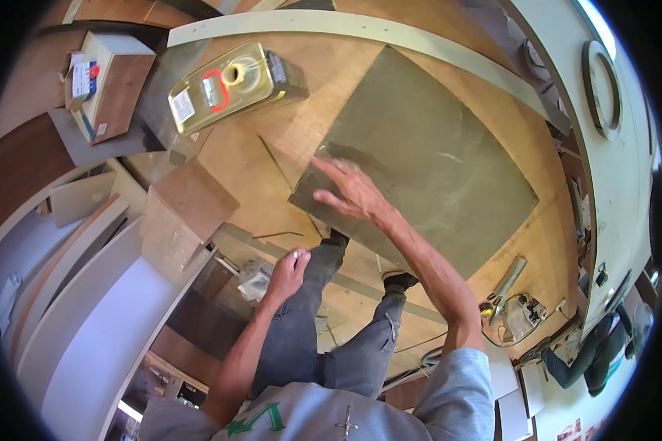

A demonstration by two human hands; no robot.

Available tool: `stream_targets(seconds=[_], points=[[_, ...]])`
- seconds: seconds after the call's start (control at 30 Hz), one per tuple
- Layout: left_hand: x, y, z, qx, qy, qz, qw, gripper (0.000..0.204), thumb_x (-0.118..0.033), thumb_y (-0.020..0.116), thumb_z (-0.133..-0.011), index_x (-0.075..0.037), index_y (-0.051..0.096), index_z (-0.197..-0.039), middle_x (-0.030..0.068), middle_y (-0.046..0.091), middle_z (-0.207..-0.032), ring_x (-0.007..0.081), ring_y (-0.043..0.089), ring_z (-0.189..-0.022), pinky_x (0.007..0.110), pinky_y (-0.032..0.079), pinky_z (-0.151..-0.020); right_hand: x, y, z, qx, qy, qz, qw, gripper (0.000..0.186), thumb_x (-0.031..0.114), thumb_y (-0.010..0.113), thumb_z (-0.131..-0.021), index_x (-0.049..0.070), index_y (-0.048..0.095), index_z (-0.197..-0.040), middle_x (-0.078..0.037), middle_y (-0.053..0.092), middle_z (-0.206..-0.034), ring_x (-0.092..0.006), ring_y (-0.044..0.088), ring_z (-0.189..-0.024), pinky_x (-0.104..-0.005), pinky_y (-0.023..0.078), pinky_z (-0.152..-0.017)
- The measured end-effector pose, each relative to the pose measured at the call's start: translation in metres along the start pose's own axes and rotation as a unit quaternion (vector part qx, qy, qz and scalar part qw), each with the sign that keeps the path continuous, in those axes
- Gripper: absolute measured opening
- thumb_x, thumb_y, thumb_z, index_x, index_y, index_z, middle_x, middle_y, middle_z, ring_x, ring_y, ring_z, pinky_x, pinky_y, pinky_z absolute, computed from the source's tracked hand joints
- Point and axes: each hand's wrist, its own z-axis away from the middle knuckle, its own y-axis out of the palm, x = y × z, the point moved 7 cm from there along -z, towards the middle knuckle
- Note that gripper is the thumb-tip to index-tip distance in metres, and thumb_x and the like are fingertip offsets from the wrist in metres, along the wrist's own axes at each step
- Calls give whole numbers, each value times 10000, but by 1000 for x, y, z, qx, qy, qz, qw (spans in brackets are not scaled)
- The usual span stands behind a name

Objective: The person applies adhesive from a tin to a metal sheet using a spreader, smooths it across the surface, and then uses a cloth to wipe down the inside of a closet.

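Note:
A large grey-green sheet (434, 169) lies on the wooden worktop, with a darker, wet-looking patch near its left corner. Over that corner is my right hand (351, 192), fingers stretched out and thumb apart, holding nothing. Whether its fingertips touch the sheet I cannot tell. My left hand (290, 273) is closed in front of my left thigh. Something small and pale shows at its fingers, too small to name. Beyond the hands, a gold-coloured rectangular metal can (246, 92) with a red handle and an uncapped spout stands to the left of the sheet.
A brown wooden box (187, 202) stands left of my hands. Farther back is another box (118, 81) with small packages beside it. A tape measure (486, 310) and a clear bag (526, 317) lie at the right. Another person (603, 353) is at the far right.

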Motion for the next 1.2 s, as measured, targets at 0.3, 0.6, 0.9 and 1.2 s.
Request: stream_targets(seconds=[0.3, 0.6, 0.9, 1.2], points=[[-67, 2, -73, 44, 130, 52, 989, 276, -265, 536, -1042, -19, 657, -1073, 144, 695, -917, 281, 675, -848, 395, 522, -770, -19, 17, 101, 60, 137, -175, 973, 506, 201, 674, -965, 92, 538, -1440, -178, 706, -1190, -248, 684, -1065, -404, 523, -942], [46, -39, -180, -177, 76, -113, 975, 574, -279, 653, -954, 39, 477, -1400, 256, 635, -1260, 358, 618, -1198, 424, 459, -1046, -77, -33, 160, -178, 283, -477, 813, 391, 198, 699, -965, 41, 626, -1314, -23, 707, -1104, -140, 637, -1002, -299, 481, -941], [-35, 4, -175, 48, 26, -99, 994, 547, -259, 674, -939, 24, 515, -1380, 264, 647, -1232, 352, 624, -1196, 407, 471, -1035, -96, 3, 212, -275, 337, -568, 699, 322, 197, 691, -967, 19, 642, -1232, -40, 707, -1114, -131, 649, -992, -311, 503, -924], [-8, -246, -206, -294, 115, -115, 942, 929, -432, 863, -773, 74, 440, -1427, 206, 569, -1381, 297, 575, -1222, 389, 448, -1063, -66, 30, 245, -294, 364, -552, 690, 302, 222, 693, -972, 20, 672, -1196, -35, 722, -1068, -124, 655, -927, -307, 517, -878]])
